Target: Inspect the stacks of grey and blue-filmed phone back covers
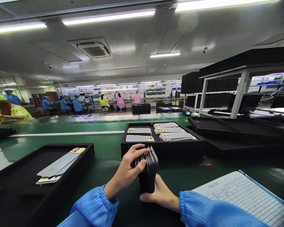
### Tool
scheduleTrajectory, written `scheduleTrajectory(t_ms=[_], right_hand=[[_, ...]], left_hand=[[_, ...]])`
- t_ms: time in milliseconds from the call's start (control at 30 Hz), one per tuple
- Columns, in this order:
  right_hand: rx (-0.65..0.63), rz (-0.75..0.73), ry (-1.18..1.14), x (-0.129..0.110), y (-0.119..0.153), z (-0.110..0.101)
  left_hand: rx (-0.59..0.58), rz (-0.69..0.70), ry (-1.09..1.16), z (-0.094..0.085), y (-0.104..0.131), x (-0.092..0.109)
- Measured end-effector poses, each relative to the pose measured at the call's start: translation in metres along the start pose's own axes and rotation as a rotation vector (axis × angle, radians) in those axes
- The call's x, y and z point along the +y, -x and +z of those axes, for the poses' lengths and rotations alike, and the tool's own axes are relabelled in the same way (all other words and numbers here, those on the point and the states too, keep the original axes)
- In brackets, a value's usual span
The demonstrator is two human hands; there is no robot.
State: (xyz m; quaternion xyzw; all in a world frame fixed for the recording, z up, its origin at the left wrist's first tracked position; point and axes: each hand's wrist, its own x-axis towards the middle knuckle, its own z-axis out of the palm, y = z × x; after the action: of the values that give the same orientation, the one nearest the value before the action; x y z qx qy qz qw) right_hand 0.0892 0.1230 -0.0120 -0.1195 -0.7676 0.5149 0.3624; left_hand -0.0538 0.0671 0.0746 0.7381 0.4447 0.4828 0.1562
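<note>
A stack of thin dark panels with shiny edges (148, 176) stands upright between my hands, above the green work surface (104, 176). My left hand (130, 165) has its fingers over the top and left side of the stack. Around its lower right side my right hand (162, 194) is wrapped, thumb at the bottom. Just beyond, a black tray (163, 145) holds several pale phone back panels (175, 136) with yellow camera areas. More such panels (59, 164) lie overlapped in another black tray (90, 151) on the left.
A printed form on a clipboard (241, 195) lies at the right, partly under my right sleeve. Black trays (241, 132) are stacked at the back right, below a white-framed shelf (203, 94). A person in yellow (19, 111) leans in at the far left. Several people sit farther back.
</note>
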Motion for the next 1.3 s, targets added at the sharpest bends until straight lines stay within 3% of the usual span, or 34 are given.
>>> scheduleTrajectory(t_ms=[1300], right_hand=[[-0.027, -0.024, -0.042, 0.0001, -0.0009, 0.0007]], left_hand=[[0.044, -0.017, 0.058, 0.0036, -0.0017, -0.0054]])
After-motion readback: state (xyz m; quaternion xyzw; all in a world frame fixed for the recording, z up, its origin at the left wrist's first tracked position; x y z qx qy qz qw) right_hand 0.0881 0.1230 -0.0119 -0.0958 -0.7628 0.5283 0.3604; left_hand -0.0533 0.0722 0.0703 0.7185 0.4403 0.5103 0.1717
